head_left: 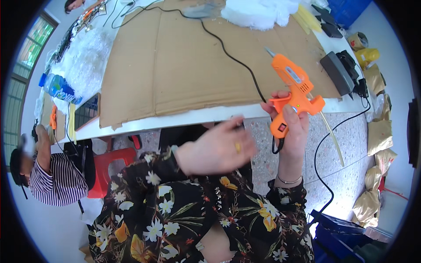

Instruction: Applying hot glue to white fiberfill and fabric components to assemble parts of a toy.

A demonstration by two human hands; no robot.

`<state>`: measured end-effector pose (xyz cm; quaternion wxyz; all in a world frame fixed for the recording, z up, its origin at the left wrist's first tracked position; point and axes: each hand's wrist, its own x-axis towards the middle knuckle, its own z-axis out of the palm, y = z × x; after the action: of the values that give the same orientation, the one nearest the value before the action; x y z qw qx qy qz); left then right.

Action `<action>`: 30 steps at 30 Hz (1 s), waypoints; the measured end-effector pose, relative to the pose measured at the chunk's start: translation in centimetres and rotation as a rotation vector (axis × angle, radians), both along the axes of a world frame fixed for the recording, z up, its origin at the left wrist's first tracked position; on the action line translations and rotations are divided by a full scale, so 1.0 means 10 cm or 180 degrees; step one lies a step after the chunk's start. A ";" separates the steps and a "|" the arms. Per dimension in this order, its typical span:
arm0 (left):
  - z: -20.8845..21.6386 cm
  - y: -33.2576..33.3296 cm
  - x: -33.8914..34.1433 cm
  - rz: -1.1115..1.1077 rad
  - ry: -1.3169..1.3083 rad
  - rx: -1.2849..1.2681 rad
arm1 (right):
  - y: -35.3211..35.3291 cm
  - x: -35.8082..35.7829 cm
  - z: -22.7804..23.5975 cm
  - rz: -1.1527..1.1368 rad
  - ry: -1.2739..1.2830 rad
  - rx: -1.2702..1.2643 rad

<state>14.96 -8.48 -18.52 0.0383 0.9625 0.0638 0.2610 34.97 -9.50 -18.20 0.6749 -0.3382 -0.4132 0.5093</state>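
My right hand [294, 129] is wrapped round the handle of an orange hot glue gun [289, 76], held upright just past the table's near edge with its metal nozzle pointing up and away. A translucent glue stick [332, 139] pokes out of its back end and slants down. Near the handle's base a red switch shows, with a black cord loop below. My left hand [215, 151], slightly blurred and wearing a ring, hovers in front of my body left of the glue gun. Its fingers are stretched out and nothing shows in them.
Brown cardboard [188, 65] covers the white table, crossed by a black cord [228, 55]. Around it lie white fluffy material [256, 13], glue sticks [307, 19], a dark box [337, 72], a phone [87, 111] and a bottle [61, 89]. A person [57, 175] sits left, by a red stool [109, 168].
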 end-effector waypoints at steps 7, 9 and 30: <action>0.71 0.17 0.04 0.0363 -0.0801 -0.1268 | 0.16 0.45 0.34 -0.0775 -0.0236 0.0150; 0.83 0.57 0.04 0.0638 -0.1364 -0.1276 | 0.24 0.55 0.36 -0.0830 -0.0176 0.0203; 1.20 2.65 0.61 0.2178 0.0140 0.0805 | 0.60 1.15 0.27 -0.0680 -0.0015 0.0025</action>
<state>21.05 18.01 -6.53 -0.1719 0.8880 0.3501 0.2438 46.43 -3.51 -15.53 0.7257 -0.3789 -0.3783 0.4321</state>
